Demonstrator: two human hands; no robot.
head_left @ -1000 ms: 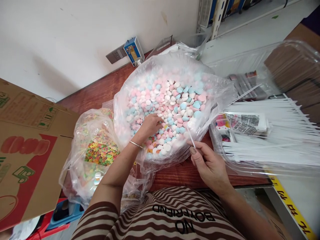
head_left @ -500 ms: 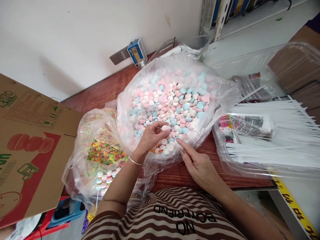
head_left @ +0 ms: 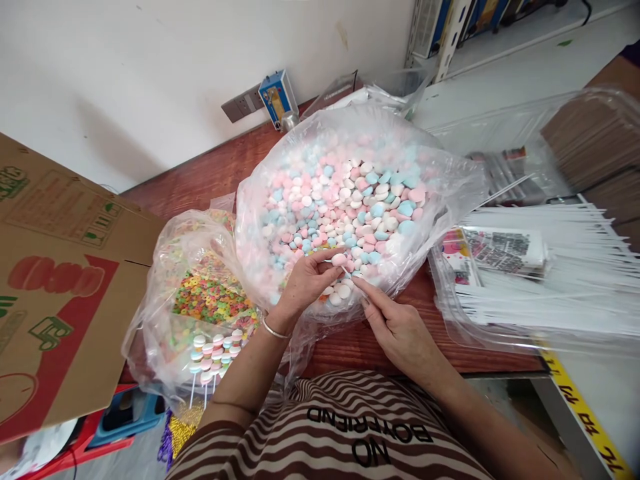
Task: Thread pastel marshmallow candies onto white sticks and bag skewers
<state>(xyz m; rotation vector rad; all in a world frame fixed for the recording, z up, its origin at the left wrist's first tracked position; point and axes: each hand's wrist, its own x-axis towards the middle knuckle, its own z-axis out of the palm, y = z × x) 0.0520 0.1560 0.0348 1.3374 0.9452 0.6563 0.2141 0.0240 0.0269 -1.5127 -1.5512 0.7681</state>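
My left hand (head_left: 314, 277) is closed in a pinch on a pink candy piece (head_left: 339, 260) over the front of a large clear bag (head_left: 450, 183) of pink, white and blue candies (head_left: 367, 207). Just to the right, my right hand (head_left: 387, 310) has its thumb and forefinger pressed close on the end of a thin white stick (head_left: 348, 272), which points at the candy. A smaller bag of colourful ring pieces (head_left: 210, 297) lies to the left. On it rest several stacked candies on white sticks (head_left: 216, 357).
A clear tray (head_left: 450, 333) with many white sticks (head_left: 560, 307) and printed packets (head_left: 505, 250) stands at the right. At the left is a cardboard box (head_left: 65, 293). A blue device (head_left: 277, 100) stands by the wall sockets (head_left: 243, 105).
The view has shifted slightly, showing more of the stacked candies. The white stick between my hands now shows more clearly, beside the pink candy. Both hands stay nearly in place.
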